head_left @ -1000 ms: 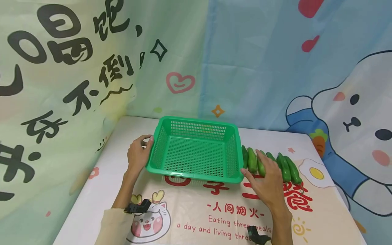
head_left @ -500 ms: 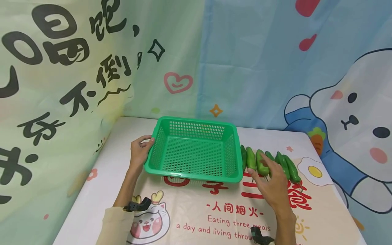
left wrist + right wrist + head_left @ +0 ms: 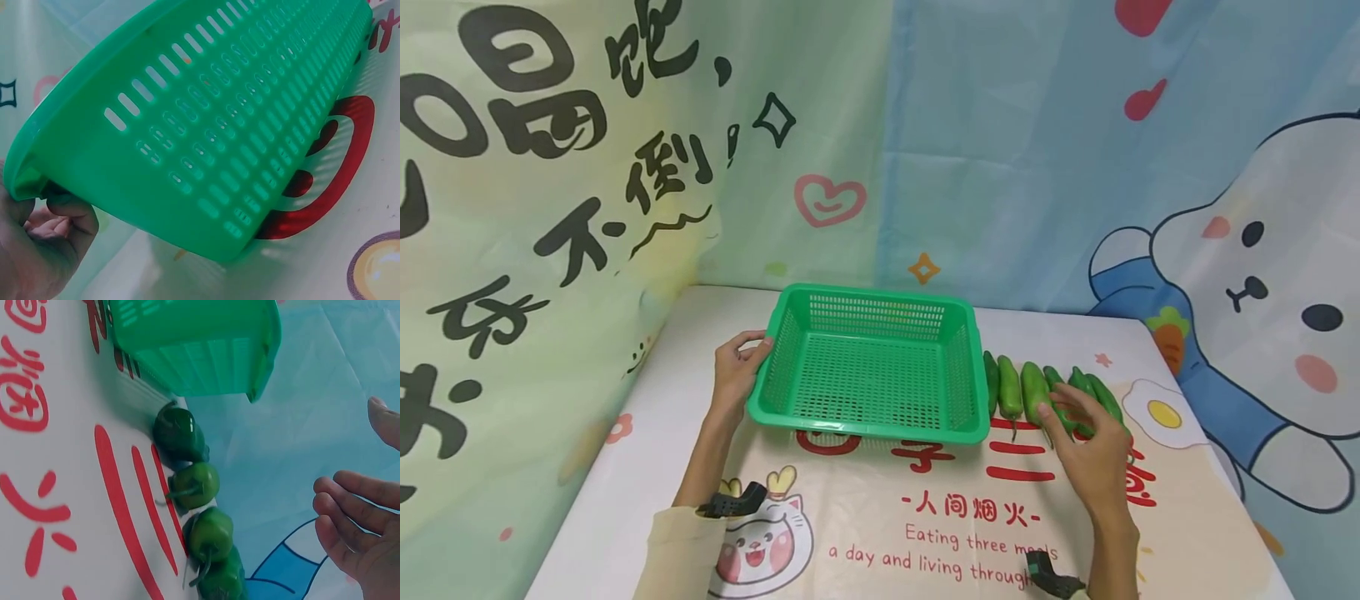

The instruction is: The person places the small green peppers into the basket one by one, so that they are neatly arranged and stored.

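Observation:
A green plastic basket [image 3: 872,375] with slotted walls stands in the middle of the head view, nothing inside it. My left hand [image 3: 735,375] grips its left rim; in the left wrist view, the fingers of that hand [image 3: 47,250] curl under the rim of the basket [image 3: 187,156]. To the right of the basket, several long green peppers [image 3: 1010,390] lie side by side in a row. My right hand [image 3: 1097,458] is over the right part of this row, thumb and fingers spread. In the right wrist view that hand [image 3: 365,544] appears apart from the peppers [image 3: 197,484], holding nothing.
A printed cloth [image 3: 977,508] with red lettering and a cartoon cat [image 3: 762,546] covers the white table [image 3: 647,433]. Behind it hangs a pale backdrop [image 3: 992,167] with a drawn bear on the right. Dark wrist straps [image 3: 737,500] sit on both arms.
My right hand has moved away from the basket's right rim, rightward along the row, uncovering the peppers nearest the basket. The left hand keeps its grip. The whole head view has shifted slightly.

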Demonstrator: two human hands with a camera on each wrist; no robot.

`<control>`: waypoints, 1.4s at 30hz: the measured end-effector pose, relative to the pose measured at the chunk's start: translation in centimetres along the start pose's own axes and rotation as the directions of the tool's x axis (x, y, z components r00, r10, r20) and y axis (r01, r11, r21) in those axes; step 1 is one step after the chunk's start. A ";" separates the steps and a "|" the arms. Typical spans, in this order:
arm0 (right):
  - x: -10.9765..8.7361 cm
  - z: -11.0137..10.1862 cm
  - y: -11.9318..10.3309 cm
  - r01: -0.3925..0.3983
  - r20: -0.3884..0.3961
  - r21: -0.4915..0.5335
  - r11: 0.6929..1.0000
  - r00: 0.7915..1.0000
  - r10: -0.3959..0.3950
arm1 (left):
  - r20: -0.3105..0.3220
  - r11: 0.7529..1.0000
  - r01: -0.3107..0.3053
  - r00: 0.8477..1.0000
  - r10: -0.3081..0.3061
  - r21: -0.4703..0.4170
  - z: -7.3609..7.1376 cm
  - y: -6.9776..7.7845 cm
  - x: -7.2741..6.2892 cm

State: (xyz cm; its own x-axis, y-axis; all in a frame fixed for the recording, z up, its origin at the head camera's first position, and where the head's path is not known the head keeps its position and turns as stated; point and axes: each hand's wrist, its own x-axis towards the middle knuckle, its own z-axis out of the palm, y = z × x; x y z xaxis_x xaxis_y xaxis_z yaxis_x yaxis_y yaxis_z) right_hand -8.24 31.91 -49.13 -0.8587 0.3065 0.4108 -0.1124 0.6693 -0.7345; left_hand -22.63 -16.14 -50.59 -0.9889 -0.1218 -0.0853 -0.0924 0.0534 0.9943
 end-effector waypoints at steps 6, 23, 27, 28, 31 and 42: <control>0.2 -0.9 0.8 -0.002 -0.032 -0.001 1.000 0.999 0.002 | 0.001 1.000 0.004 1.000 -0.004 0.005 0.0 0.0 0.1; 2.3 -4.1 3.6 -0.057 -0.124 -0.007 0.998 0.991 0.055 | 0.008 1.000 0.002 1.000 -0.002 -0.009 0.0 0.1 0.1; 2.7 -4.7 4.5 -0.079 -0.132 -0.017 0.997 0.988 0.076 | 0.004 1.000 0.010 1.000 -0.010 -0.011 0.0 0.1 0.1; 2.7 -4.8 4.8 -0.089 -0.130 -0.018 0.996 0.988 0.085 | 0.004 1.000 0.011 1.000 -0.011 -0.010 -0.1 0.1 0.1; 3.0 -5.0 5.3 -0.134 -0.124 -0.040 0.990 0.984 0.128 | 0.003 1.000 0.014 1.000 -0.014 -0.006 -0.1 0.0 0.2; 3.7 -5.6 6.9 -0.227 -0.134 -0.098 0.969 0.968 0.213 | -0.013 1.000 0.024 1.000 -0.024 0.002 0.1 0.1 0.0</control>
State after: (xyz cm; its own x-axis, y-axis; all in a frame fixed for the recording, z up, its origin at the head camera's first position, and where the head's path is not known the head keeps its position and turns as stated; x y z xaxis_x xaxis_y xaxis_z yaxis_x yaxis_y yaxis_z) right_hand -9.39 41.39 -49.66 -0.7880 0.5299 0.3134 0.1348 0.6452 -0.7521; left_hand -22.65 -16.08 -50.47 -0.9849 -0.1356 -0.1079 -0.1159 0.0524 0.9919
